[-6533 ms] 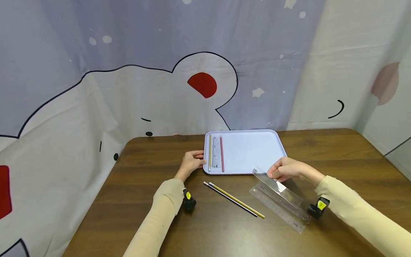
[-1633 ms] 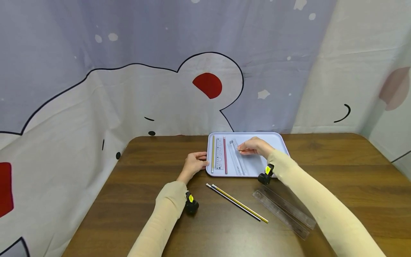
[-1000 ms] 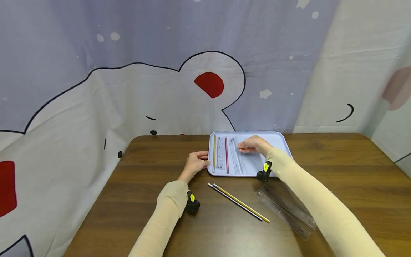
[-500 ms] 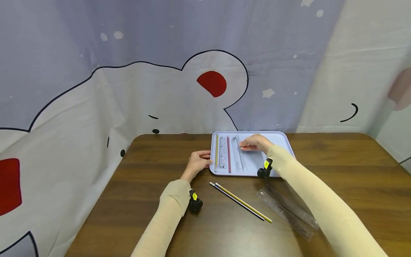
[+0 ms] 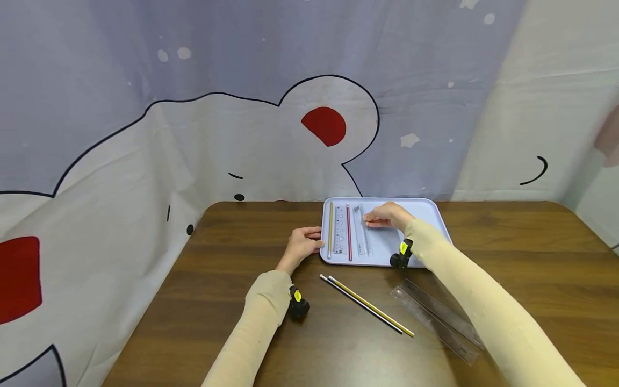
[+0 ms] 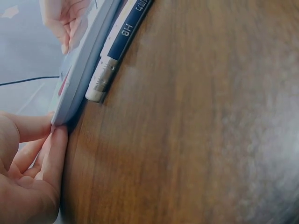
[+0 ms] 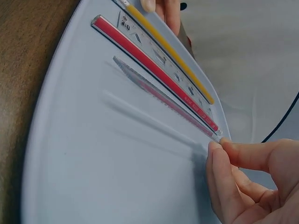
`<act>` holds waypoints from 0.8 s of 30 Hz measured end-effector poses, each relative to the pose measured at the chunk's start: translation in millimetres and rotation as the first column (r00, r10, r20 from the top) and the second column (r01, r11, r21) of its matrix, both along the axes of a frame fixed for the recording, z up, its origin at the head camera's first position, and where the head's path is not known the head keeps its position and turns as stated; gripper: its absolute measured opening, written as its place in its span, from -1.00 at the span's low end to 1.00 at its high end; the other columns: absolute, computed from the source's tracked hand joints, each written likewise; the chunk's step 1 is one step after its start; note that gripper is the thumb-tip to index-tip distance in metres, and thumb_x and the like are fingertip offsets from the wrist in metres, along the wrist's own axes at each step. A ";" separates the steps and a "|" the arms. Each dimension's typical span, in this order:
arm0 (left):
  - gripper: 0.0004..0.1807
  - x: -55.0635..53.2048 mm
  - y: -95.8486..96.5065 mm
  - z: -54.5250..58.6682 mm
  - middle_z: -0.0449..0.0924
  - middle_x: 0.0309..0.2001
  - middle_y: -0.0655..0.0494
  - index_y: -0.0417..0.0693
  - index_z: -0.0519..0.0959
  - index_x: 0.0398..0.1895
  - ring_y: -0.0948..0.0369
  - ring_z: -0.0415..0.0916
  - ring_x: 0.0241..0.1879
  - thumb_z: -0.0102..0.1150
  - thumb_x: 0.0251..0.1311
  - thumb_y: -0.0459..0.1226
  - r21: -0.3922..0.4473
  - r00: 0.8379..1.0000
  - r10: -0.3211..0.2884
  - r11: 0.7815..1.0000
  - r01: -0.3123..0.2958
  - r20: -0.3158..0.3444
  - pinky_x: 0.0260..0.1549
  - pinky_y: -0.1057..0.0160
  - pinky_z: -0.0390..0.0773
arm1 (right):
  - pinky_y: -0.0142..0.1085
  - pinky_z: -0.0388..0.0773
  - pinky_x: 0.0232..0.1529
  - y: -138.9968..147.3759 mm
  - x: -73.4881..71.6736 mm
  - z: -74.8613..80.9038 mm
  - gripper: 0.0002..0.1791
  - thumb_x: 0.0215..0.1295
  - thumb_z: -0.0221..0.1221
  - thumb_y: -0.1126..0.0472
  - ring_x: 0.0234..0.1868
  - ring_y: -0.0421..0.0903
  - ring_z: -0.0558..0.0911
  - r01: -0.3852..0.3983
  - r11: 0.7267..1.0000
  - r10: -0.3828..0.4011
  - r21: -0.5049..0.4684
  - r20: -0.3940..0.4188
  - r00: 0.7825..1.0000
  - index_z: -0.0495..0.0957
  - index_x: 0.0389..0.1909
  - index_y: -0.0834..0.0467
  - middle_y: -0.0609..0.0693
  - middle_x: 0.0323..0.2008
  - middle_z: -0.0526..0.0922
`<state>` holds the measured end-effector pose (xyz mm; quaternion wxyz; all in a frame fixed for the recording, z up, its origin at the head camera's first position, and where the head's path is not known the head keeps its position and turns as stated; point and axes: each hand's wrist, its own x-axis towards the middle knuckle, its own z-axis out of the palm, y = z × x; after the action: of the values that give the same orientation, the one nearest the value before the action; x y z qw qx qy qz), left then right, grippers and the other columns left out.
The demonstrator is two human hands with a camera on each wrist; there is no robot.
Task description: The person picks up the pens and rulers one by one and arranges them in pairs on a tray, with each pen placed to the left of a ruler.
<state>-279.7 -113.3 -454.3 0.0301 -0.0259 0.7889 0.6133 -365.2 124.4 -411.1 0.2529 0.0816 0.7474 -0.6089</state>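
Note:
In the head view, my left hand (image 5: 301, 246) holds the left rim of a white tray (image 5: 416, 208); the left wrist view shows thumb and fingers pinching that edge. Over the tray, my right hand (image 5: 388, 215) pinches a clear ruler (image 5: 361, 231) near its far end. This ruler lies alongside a red pencil (image 5: 349, 236), just to its right. In the right wrist view the ruler (image 7: 159, 95) looks tilted on edge above the tray surface. Left of the red pencil are a clear stencil ruler (image 5: 340, 236) and a yellow pencil (image 5: 330, 231), roughly parallel.
In front of the tray, a dark blue pencil (image 5: 360, 305) and a yellow-and-black pencil (image 5: 372, 306) lie side by side on the wooden table (image 5: 232, 258). Two more clear rulers (image 5: 425, 317) lie below my right forearm. A patterned curtain (image 5: 193, 140) hangs behind the table.
My right hand has carried the clear ruler from the tray's front right to beside the red pencil, and the ruler has turned nearly parallel to it. My left hand stays at the tray's rim.

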 end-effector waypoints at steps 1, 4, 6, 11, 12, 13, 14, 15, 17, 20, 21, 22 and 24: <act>-0.53 -0.1 0.3 0.0 0.61 0.01 -0.24 -0.28 0.53 0.14 0.19 0.59 -0.25 0.24 0.09 -0.53 0.001 1.000 0.001 1.000 -0.001 0.003 -0.25 0.22 0.71 | -0.47 0.67 -0.27 0.3 -0.4 -0.9 -0.94 0.22 0.16 0.49 -0.58 -0.25 0.64 -0.001 1.000 0.001 0.004 0.000 1.000 0.57 -0.40 0.32 -0.03 -0.62 0.64; -0.53 -0.3 1.0 -0.1 0.61 0.01 -0.24 -0.28 0.54 0.14 0.19 0.59 -0.24 0.24 0.08 -0.53 0.001 1.000 0.004 1.000 -0.004 0.007 -0.24 0.21 0.71 | -0.47 0.67 -0.29 0.3 -1.8 -3.4 -0.91 0.22 0.16 0.50 -0.58 -0.24 0.64 0.002 1.000 -0.002 0.006 -0.002 1.000 0.56 -0.43 0.30 -0.02 -0.61 0.64; -0.53 -0.5 1.2 -0.1 0.61 0.01 -0.23 -0.28 0.54 0.14 0.18 0.59 -0.23 0.24 0.08 -0.53 0.001 1.000 0.006 1.000 -0.006 0.008 -0.23 0.21 0.71 | -0.48 0.67 -0.31 0.3 -2.4 -4.4 -0.89 0.21 0.15 0.50 -0.59 -0.24 0.64 0.003 1.000 -0.003 -0.003 -0.006 1.000 0.57 -0.45 0.29 -0.02 -0.62 0.65; -0.52 -0.5 1.5 0.5 0.61 0.02 -0.25 -0.28 0.53 0.14 0.17 0.59 -0.23 0.23 0.09 -0.54 0.007 1.000 0.006 1.000 -0.006 0.007 -0.22 0.21 0.71 | -0.47 0.67 -0.30 -0.9 -2.7 -4.3 -0.87 0.20 0.16 0.51 -0.59 -0.24 0.64 0.008 1.000 -0.008 -0.021 -0.015 1.000 0.59 -0.47 0.29 -0.03 -0.63 0.66; -0.52 -0.5 1.4 0.6 0.61 0.02 -0.25 -0.28 0.53 0.14 0.18 0.59 -0.24 0.23 0.09 -0.54 0.008 1.000 0.007 1.000 -0.007 0.007 -0.22 0.21 0.71 | -0.46 0.67 -0.29 -1.4 -2.5 -4.1 -0.88 0.20 0.16 0.51 -0.58 -0.24 0.65 0.009 1.000 -0.010 -0.020 -0.017 1.000 0.58 -0.47 0.29 -0.03 -0.63 0.66; -0.52 -0.4 1.3 0.7 0.61 0.02 -0.25 -0.29 0.53 0.15 0.18 0.59 -0.24 0.23 0.09 -0.54 0.009 1.000 0.007 1.000 -0.007 0.008 -0.21 0.21 0.71 | -0.46 0.68 -0.28 -2.0 -2.1 -3.5 -0.90 0.20 0.16 0.51 -0.58 -0.24 0.65 0.009 1.000 -0.009 -0.023 -0.019 1.000 0.59 -0.45 0.31 -0.03 -0.63 0.66; -0.52 -0.3 1.2 0.9 0.61 0.02 -0.25 -0.28 0.53 0.15 0.19 0.58 -0.25 0.23 0.09 -0.54 0.010 1.000 0.007 1.000 -0.007 0.009 -0.22 0.21 0.71 | -0.45 0.68 -0.27 -2.4 -2.0 -3.2 -0.90 0.20 0.16 0.51 -0.58 -0.23 0.65 0.007 1.000 -0.007 -0.022 -0.021 1.000 0.59 -0.44 0.32 -0.03 -0.64 0.65; -0.52 -0.2 1.1 0.9 0.61 0.02 -0.25 -0.28 0.53 0.15 0.19 0.58 -0.25 0.23 0.09 -0.54 0.012 1.000 0.007 1.000 -0.007 0.010 -0.22 0.21 0.71 | -0.45 0.68 -0.27 -3.3 -2.1 -3.2 -0.91 0.20 0.16 0.51 -0.57 -0.24 0.65 0.008 1.000 -0.008 -0.019 -0.023 1.000 0.57 -0.44 0.32 -0.03 -0.64 0.65; -0.52 -0.2 0.9 0.7 0.61 0.02 -0.24 -0.28 0.53 0.15 0.19 0.58 -0.25 0.23 0.09 -0.55 0.015 1.000 0.008 1.000 -0.008 0.012 -0.22 0.21 0.71 | -0.45 0.68 -0.26 -4.1 -2.6 -3.3 -0.92 0.20 0.15 0.51 -0.57 -0.24 0.64 0.008 1.000 -0.008 -0.016 -0.027 1.000 0.56 -0.42 0.33 -0.04 -0.64 0.64; -0.52 -0.1 0.5 0.6 0.61 0.02 -0.24 -0.28 0.53 0.15 0.18 0.58 -0.24 0.23 0.09 -0.54 0.018 1.000 0.006 1.000 -0.007 0.013 -0.22 0.21 0.71 | -0.45 0.68 -0.26 -4.8 -4.7 -4.9 -0.91 0.19 0.15 0.52 -0.57 -0.24 0.64 0.004 1.000 -0.005 -0.013 -0.028 1.000 0.55 -0.44 0.32 -0.04 -0.64 0.64; -0.52 0.0 0.3 0.6 0.61 0.02 -0.24 -0.28 0.53 0.15 0.18 0.58 -0.23 0.23 0.09 -0.54 0.018 1.000 0.005 1.000 -0.005 0.011 -0.22 0.21 0.71 | -0.45 0.68 -0.26 -5.2 -5.4 -5.6 -0.91 0.19 0.15 0.52 -0.57 -0.24 0.64 0.006 1.000 -0.006 -0.014 -0.028 1.000 0.55 -0.44 0.32 -0.04 -0.65 0.64; -0.52 0.1 0.2 0.5 0.61 0.02 -0.24 -0.28 0.53 0.15 0.18 0.58 -0.23 0.23 0.09 -0.54 0.018 1.000 0.005 1.000 -0.006 0.013 -0.22 0.21 0.71 | -0.45 0.68 -0.27 -5.4 -6.0 -6.2 -0.91 0.18 0.15 0.53 -0.57 -0.24 0.64 0.008 1.000 -0.009 -0.016 -0.027 1.000 0.55 -0.45 0.32 -0.04 -0.65 0.63; -0.51 0.4 -0.1 0.5 0.61 0.02 -0.23 -0.27 0.53 0.15 0.19 0.58 -0.24 0.23 0.08 -0.54 0.020 1.000 0.007 1.000 -0.008 0.018 -0.21 0.21 0.71 | -0.45 0.68 -0.29 -5.8 -6.7 -7.3 -0.91 0.17 0.15 0.54 -0.58 -0.23 0.64 0.016 1.000 -0.016 -0.021 -0.025 1.000 0.56 -0.45 0.34 -0.03 -0.66 0.63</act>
<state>-279.3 -113.4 -453.8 0.0349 -0.0338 0.7823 0.6210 -371.9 118.5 -418.5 0.2396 0.0771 0.7433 -0.6198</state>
